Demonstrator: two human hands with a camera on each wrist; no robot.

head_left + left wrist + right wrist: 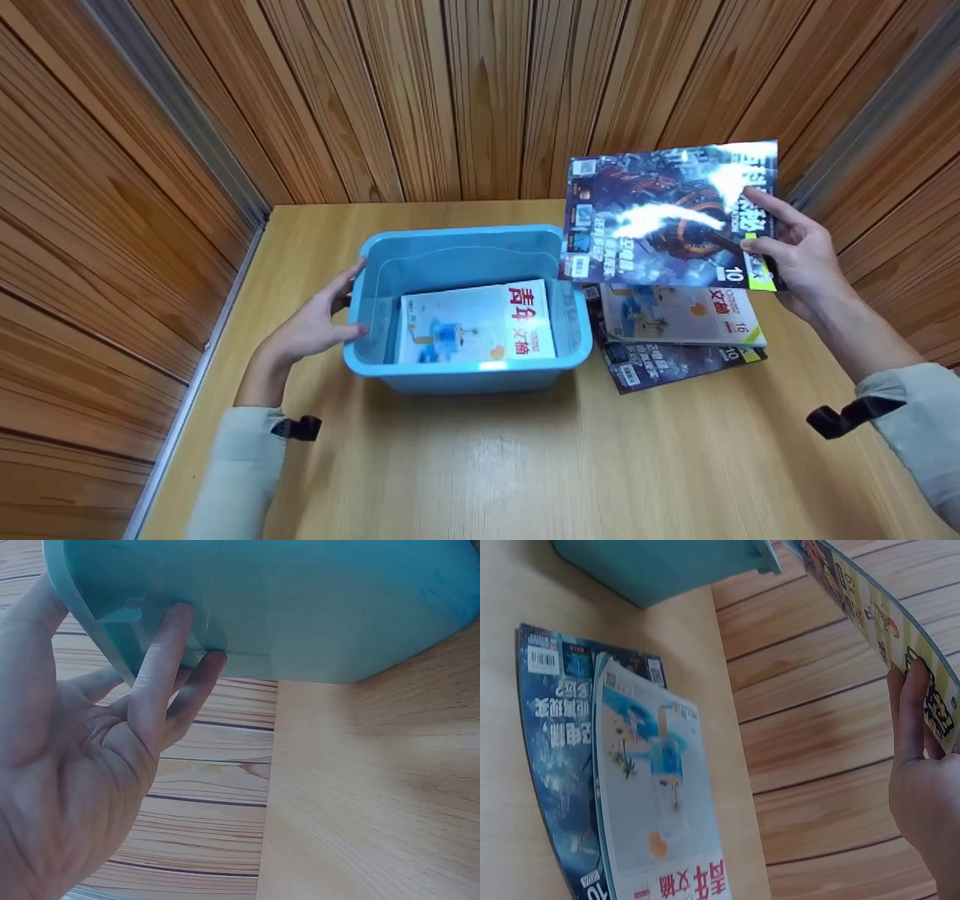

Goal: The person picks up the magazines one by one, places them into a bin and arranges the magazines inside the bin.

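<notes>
**Glossy cover held above the blue bin**

Glossy and limp, the dark magazine point(670, 216) hangs in the air, pinched at its right edge by the right hand point(796, 255), fingers curled over the cover and thumb behind. It sits above the right rim of the blue plastic bin point(465, 373) and over the small stack of magazines point(679, 330) lying on the wooden table point(525, 465) just below that hand. Gripped at one edge only, it could sag or slip, and its free corner may catch the bin's rim. Its cover shows a dark machine, white glare and a yellow corner. The left hand point(319, 322) rests against the bin's left wall, fingers straight and relaxed. Beyond it, inside the bin, lies a white magazine point(478, 322).
</notes>
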